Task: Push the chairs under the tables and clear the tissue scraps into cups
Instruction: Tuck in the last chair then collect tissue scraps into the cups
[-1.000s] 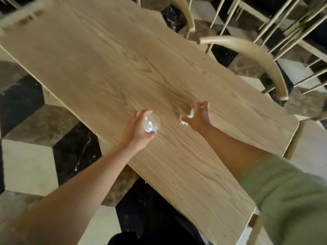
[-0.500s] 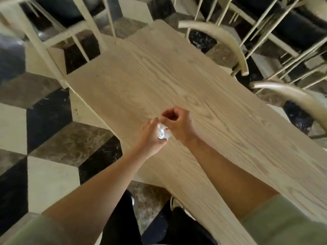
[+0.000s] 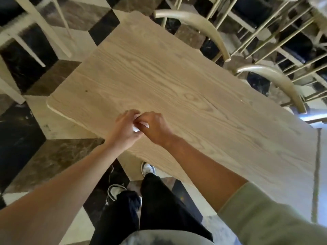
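Over the near edge of a light wooden table (image 3: 177,76), my left hand (image 3: 123,129) is wrapped around a small clear cup (image 3: 135,129), of which only a sliver shows between my hands. My right hand (image 3: 153,127) presses against it from the right, fingers closed on white tissue scraps (image 3: 145,124) at the cup's mouth. Two chairs with curved pale wooden backs, one at the far right edge (image 3: 208,29) and one nearer (image 3: 279,82), stand along the table's right side, backs close to the tabletop.
White chair legs (image 3: 31,23) stand on the black, brown and cream tiled floor at the upper left. More chairs with pale spindles and dark seats (image 3: 283,32) crowd the upper right. My legs and shoes (image 3: 148,169) are below the table's near edge.
My right hand picked the tissue scraps off the table and brought them to the cup in my left hand. Both hands have come together; my view has shifted along the table.
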### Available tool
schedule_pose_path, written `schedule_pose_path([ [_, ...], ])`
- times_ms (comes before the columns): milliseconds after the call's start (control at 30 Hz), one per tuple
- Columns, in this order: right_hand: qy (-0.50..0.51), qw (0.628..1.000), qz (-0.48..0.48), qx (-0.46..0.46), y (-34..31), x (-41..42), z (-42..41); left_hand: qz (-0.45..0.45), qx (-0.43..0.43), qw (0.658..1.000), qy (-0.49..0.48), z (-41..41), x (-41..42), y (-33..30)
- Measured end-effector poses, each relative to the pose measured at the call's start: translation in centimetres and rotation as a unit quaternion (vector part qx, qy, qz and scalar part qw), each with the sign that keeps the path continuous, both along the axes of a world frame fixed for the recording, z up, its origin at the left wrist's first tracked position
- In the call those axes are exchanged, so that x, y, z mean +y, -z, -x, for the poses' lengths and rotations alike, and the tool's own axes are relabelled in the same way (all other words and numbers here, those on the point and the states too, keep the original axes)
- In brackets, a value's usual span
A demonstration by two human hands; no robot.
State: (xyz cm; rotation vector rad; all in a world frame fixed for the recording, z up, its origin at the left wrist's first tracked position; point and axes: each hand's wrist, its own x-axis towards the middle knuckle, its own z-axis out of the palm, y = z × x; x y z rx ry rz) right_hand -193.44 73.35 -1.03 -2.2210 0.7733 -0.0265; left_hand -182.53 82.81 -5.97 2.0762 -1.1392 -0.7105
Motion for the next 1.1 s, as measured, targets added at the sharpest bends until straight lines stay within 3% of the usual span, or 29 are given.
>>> schedule_pose_path([
  [267,0.198,0.974,-0.012,-0.106,1.4,-5.1,5.2,-0.007,0.035,0.996,0.086,4.2,-6.8,-1.4],
  [400,0.182,0.981,0.004,-0.072,1.6,-7.3,4.9,-0.011,0.033,0.994,0.1,3.9,-8.5,-1.8],
  [567,0.104,0.992,-0.065,-0.038,0.6,-7.2,0.2,-0.014,-0.002,1.0,0.023,0.2,-7.3,-2.2],
  [733,-0.089,0.99,-0.108,-0.019,-1.7,-3.5,-14.7,-0.015,-0.017,0.989,-0.149,-11.0,-0.1,-4.0],
  [900,-0.298,0.952,-0.038,-0.055,-2.6,3.5,-29.0,-0.021,-0.003,0.961,-0.277,-21.4,8.6,-5.4],
  [1033,-0.349,0.931,0.051,-0.092,-1.1,10.1,-39.2,-0.015,-0.012,0.946,-0.322,-29.9,15.9,-5.4],
  [1100,-0.409,0.902,0.098,-0.094,-1.3,13.7,-45.3,-0.01,-0.007,0.931,-0.364,-34.8,19.6,-5.0],
])
